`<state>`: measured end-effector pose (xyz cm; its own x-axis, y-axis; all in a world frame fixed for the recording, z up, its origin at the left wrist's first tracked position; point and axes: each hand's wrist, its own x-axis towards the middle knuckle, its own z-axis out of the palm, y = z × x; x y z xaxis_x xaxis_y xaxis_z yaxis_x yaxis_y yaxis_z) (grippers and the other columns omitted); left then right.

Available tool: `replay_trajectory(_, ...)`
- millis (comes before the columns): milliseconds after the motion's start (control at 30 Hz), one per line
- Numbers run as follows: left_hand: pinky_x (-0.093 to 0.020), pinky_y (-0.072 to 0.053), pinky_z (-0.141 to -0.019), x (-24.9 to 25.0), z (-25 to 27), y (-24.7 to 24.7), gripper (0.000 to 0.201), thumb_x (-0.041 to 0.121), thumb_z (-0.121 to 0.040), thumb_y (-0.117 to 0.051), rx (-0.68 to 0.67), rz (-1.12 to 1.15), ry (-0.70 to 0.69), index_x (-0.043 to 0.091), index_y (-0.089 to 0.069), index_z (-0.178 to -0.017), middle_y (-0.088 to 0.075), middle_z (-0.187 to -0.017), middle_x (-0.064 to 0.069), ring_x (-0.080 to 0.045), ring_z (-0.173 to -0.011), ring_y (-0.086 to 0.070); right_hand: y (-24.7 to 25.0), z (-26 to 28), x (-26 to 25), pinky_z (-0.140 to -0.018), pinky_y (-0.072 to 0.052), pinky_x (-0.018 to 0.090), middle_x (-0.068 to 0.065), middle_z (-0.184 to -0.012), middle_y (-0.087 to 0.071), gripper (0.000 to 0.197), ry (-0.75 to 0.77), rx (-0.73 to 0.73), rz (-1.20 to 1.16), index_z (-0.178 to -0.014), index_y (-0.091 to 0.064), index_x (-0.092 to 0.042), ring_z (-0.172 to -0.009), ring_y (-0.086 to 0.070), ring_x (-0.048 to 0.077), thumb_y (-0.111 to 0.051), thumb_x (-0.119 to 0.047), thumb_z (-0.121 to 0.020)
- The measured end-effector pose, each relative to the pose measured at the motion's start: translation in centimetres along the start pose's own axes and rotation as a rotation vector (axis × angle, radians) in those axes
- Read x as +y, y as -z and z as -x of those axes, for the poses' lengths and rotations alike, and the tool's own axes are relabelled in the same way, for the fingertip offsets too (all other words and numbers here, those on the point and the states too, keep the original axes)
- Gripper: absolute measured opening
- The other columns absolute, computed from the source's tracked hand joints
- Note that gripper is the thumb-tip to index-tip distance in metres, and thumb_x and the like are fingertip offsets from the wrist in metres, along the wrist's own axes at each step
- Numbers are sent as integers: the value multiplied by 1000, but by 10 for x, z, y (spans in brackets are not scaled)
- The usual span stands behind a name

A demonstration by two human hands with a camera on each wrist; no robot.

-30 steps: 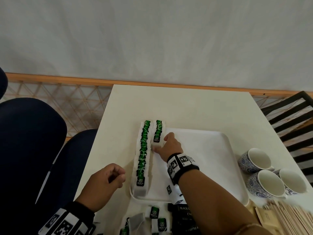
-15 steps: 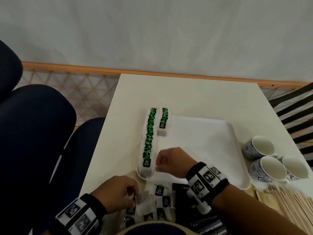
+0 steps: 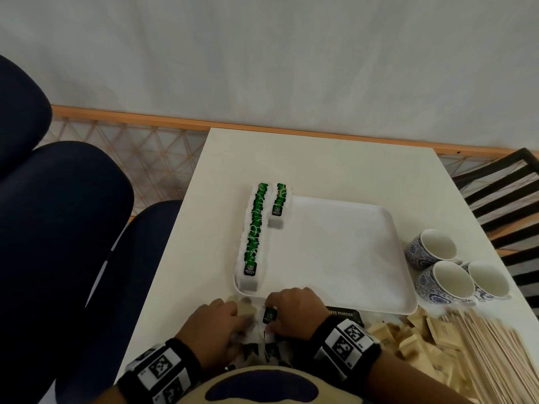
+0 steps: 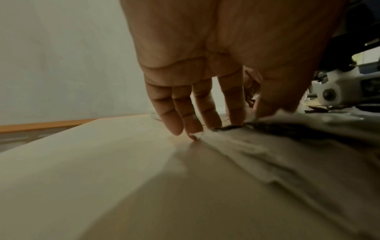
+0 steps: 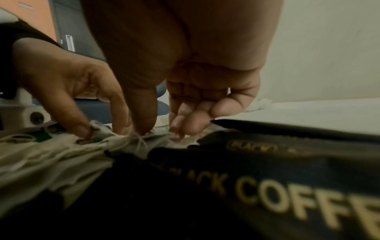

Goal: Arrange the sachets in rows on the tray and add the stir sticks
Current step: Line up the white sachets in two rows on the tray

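A white tray (image 3: pixel 335 258) holds a long row of green tea sachets (image 3: pixel 253 234) along its left side and a short second row (image 3: pixel 279 204) beside it at the far end. Loose tea sachets (image 3: pixel 262 345) lie piled at the table's near edge. Both hands are down in this pile. My right hand (image 3: pixel 278 312) pinches a green-label sachet (image 3: pixel 269 314) between thumb and fingers (image 5: pixel 185 126). My left hand (image 3: pixel 242 316) pinches the corner of another sachet (image 5: pixel 96 126); its fingertips (image 4: pixel 193 129) touch the pile's left edge. Wooden stir sticks (image 3: pixel 495 354) lie at the near right.
Black coffee powder sachets (image 3: pixel 341 314) lie under my right wrist. Brown paper sachets (image 3: pixel 408 333) are heaped beside the stir sticks. Three blue-patterned cups (image 3: pixel 449 275) stand right of the tray. Blue chairs (image 3: pixel 73 228) are on the left, a black slatted chair (image 3: pixel 510 193) on the right.
My right hand has left the short row on the tray and come back to the loose pile. My left hand has moved right into the same pile.
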<state>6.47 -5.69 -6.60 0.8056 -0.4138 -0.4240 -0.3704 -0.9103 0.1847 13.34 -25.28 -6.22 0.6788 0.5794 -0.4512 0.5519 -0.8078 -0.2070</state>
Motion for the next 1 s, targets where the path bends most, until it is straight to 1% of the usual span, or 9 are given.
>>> replay_trajectory(67, -11, -11, -47, -1, -2, 2, 38, 55, -43, -70, 80, -79, 10, 46, -66, -80, -53, -62, 18, -3, -50, -51, 0, 1, -1, -94, -40, 38, 4, -115, -64, 46, 1, 9, -13, -126, -55, -22, -107, -59, 27, -61, -43, -86)
replay_trajectory(200, -23, -38, -71, 1, 2, 7, 20, 46, -88, -57, 218, 268, 100, 31, -67, -96, -51, -90, 15, -9, -89, -52, 6, 6, -1, -92, -44, 35, 0, -113, -58, 48, 39, 91, -153, -125, -55, -28, -106, -55, 21, -66, -46, -82)
replay_trajectory(267, -23, -43, -76, -4, 2, 9, 17, 38, -94, -54, 280, 503, 158, 27, -60, -83, -50, -87, 14, -6, -86, -51, 11, 9, -1, -86, -46, 25, -6, -104, -54, 46, 85, 149, -349, -123, -58, -29, -97, -54, 13, -70, -41, -81)
replay_trajectory(367, -22, -43, -67, -10, 2, 19, 24, 30, -94, -57, 334, 766, 193, 27, -55, -70, -57, -70, 12, -3, -67, -52, 21, 11, -3, -73, -41, 11, -9, -103, -60, 37, 126, 167, -553, -114, -66, -24, -85, -53, 6, -74, -39, -80)
replay_trajectory(500, -19, -36, -58, -13, -3, 26, 28, 30, -93, -59, 349, 832, 186, 26, -55, -66, -52, -58, 15, -3, -56, -44, 27, 4, -7, -72, -48, 24, 1, -86, -68, 22, 96, 200, -605, -91, -71, -15, -77, -62, 12, -69, -36, -86)
replay_trajectory(600, -23, -42, -63, -18, -6, 25, 17, 32, -92, -60, 409, 851, 210, 26, -60, -77, -62, -69, 5, -6, -61, -51, 28, -7, 0, -63, -43, 21, -4, -73, -64, 18, 35, 216, -623, -76, -66, -19, -68, -57, 11, -66, -31, -89)
replay_trajectory(700, -13, -47, -71, -22, -3, 23, 9, 27, -91, -62, 442, 885, 249, 34, -65, -86, -68, -84, 18, 1, -80, -62, 33, -23, 18, -53, -33, 12, -10, -60, -49, 34, -114, 293, -669, -61, -49, -26, -56, -42, 4, -62, -28, -92)
replay_trajectory(867, -14, -48, -76, -31, 0, 17, 10, 24, -90, -64, 405, 898, 312, 34, -66, -91, -71, -87, 16, 7, -85, -62, 48, -55, 51, -49, -30, 18, -6, -62, -45, 39, -368, 414, -682, -61, -40, -21, -55, -39, 8, -56, -30, -96)
replay_trajectory(1000, -14, -49, -74, -38, -1, 14, 11, 21, -90, -64, 406, 910, 328, 31, -67, -88, -68, -86, 26, 4, -82, -64, 57, -84, 61, -49, -30, 23, -4, -63, -44, 41, -469, 417, -671, -61, -38, -18, -56, -40, 10, -53, -32, -97)
